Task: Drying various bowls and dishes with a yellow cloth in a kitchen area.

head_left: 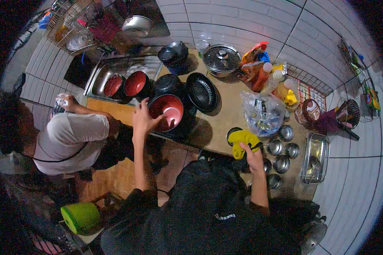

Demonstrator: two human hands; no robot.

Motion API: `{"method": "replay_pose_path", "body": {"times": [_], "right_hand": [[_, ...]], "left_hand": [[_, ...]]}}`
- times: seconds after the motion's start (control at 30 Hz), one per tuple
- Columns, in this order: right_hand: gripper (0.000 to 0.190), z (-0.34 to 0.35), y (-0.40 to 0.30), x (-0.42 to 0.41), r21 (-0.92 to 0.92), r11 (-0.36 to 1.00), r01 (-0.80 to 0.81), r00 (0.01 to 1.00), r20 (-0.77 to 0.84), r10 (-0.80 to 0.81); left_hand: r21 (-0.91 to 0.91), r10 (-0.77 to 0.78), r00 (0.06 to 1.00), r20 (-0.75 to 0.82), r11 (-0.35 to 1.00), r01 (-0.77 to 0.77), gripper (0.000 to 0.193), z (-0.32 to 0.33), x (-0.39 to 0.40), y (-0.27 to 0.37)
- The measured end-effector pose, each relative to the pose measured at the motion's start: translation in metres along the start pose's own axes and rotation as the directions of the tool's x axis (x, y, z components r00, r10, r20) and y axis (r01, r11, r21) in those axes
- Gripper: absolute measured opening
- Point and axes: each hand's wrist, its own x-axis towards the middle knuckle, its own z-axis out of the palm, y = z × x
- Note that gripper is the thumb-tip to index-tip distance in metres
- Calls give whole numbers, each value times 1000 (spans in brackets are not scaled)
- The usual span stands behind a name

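My left hand (144, 117) reaches to a black bowl with a red inside (167, 111), fingers spread and thumb over its near side. Whether the thumb touches the bowl I cannot tell. My right hand (252, 156) grips a yellow cloth (244, 140) above the counter. Partly hidden behind the cloth is a small dark round dish (234, 131). Beside the red-lined bowl are an upturned black bowl (167, 83) and a black oval basket (201, 92), which leans at a tilt. Several small round metal tins (281, 164) lie to the right of my right hand.
A co-worker in a white shirt (73, 137) stands at left, holding something soapy near the steel sink (99, 76). Two red-lined bowls (136, 83) sit at the sink. Farther back are a lidded pot (221, 60) and bottles (262, 76). A glass dish (316, 159) lies right.
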Motion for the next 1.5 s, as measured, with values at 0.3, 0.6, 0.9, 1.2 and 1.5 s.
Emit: {"method": "replay_pose_path", "body": {"times": [0.3,0.6,0.9,1.2,1.5], "right_hand": [[26,6,-19,-9,-13,998,-65,997,41,66],[30,-1,3,-3,21,998,-58,996,63,57],[28,1,7,-5,-8,998,-57,998,29,57],[17,7,7,-16,16,999,46,999,-12,-46],[17,6,3,-10,68,997,26,997,-77,-20]], "left_hand": [[327,-193,970,151,935,135,69,40,13,-7],[-628,-88,892,443,679,379,91,8,85,-23],[-241,129,912,389,970,-34,133,76,159,-40],[-78,81,925,371,995,-56,112,53,173,-17],[-637,224,969,-109,732,-241,90,-37,140,29]]}}
